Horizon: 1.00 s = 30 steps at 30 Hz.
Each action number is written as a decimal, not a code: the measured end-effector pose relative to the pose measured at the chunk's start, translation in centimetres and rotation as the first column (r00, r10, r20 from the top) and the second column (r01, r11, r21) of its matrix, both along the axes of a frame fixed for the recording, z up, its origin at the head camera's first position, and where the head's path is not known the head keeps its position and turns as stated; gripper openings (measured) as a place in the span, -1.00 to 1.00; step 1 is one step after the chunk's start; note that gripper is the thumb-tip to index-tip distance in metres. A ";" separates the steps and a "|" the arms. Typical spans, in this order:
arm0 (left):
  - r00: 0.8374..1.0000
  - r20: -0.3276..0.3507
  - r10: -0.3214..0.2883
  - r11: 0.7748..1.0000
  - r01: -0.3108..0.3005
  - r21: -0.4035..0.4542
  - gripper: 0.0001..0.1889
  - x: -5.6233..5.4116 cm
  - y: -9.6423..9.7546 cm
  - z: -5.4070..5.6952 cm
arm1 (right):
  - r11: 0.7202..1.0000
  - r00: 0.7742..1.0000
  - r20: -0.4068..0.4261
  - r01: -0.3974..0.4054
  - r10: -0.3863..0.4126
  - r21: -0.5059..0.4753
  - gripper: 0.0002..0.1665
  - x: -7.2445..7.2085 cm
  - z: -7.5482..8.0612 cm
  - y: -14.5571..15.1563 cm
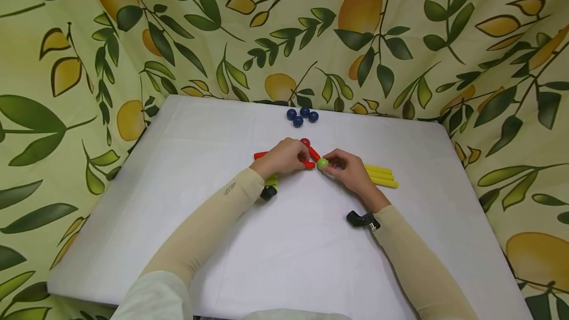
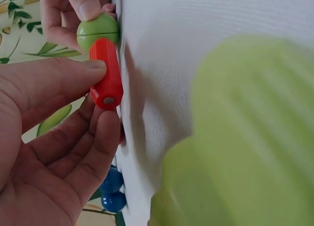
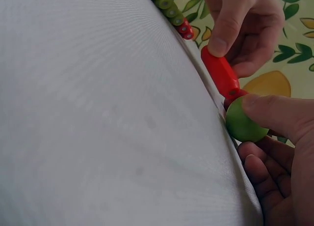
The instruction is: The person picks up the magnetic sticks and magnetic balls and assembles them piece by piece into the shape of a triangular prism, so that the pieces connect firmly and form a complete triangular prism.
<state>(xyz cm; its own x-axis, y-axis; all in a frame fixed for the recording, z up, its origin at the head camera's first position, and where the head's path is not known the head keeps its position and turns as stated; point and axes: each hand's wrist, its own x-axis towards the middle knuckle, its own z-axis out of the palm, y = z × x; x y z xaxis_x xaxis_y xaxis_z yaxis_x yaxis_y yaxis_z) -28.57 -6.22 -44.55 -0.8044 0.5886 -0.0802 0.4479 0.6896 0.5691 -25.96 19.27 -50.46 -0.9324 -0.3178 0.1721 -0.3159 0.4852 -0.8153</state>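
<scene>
Between thumb and fingers, my left hand (image 1: 286,156) pinches a short red rod (image 2: 109,76), whose near end shows a silvery disc. My right hand (image 1: 350,171) holds a light green ball (image 1: 322,163) by thumb and fingertips, close over the table. In the left wrist view the red rod's far end is right at the green ball. A second red rod (image 1: 313,154) runs from the green ball up to a red ball (image 1: 304,142); the left fingers partly overlap that ball in the head view.
Several dark blue balls (image 1: 298,121) sit near the back edge of the white table (image 1: 284,260). Yellow rods (image 1: 381,176) lie beyond the right hand. Green rods (image 3: 167,5) and red rods (image 3: 186,29) lie in a row, partly under the left wrist. Patterned cloth (image 1: 266,28) hangs behind.
</scene>
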 end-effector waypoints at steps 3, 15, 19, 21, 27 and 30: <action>1.000 -0.013 -0.009 1.000 0.009 0.000 -0.94 0.0 0.3 0.0 | 1.000 1.000 -0.007 -0.002 0.002 0.001 -0.70 0.0 0.0 0.0; 1.000 -0.023 -0.004 1.000 0.004 -0.010 -0.89 -0.2 0.5 0.0 | 1.000 1.000 -0.002 -0.006 0.006 -0.004 -0.68 -0.1 -0.2 -0.1; 1.000 -0.002 0.008 1.000 -0.008 0.002 -0.87 -0.3 0.5 0.0 | 1.000 1.000 -0.003 -0.014 0.014 -0.007 -0.64 -0.1 -0.2 0.0; 1.000 -0.005 0.007 1.000 -0.007 0.005 -0.88 -0.5 0.5 0.0 | 1.000 1.000 -0.002 -0.017 0.017 -0.005 -0.65 -0.1 -0.1 0.0; 1.000 0.001 -0.012 1.000 0.012 0.005 -0.88 -0.9 0.2 0.3 | 1.000 1.000 -0.003 -0.016 0.016 -0.009 -0.70 -0.1 -0.1 0.0; 1.000 0.019 -0.003 1.000 0.003 0.020 -0.85 -1.5 -0.4 0.8 | 1.000 1.000 -0.002 -0.017 0.017 -0.006 -0.70 -0.2 -0.2 0.0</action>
<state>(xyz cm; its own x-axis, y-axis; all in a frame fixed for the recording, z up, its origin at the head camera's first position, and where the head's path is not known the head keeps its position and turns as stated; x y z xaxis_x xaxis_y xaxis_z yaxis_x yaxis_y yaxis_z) -30.06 -6.65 -43.73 -0.8010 0.5928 -0.0835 0.4392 0.6767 0.5910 -26.14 19.31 -50.66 -0.9265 -0.3328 0.1754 -0.3254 0.4748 -0.8177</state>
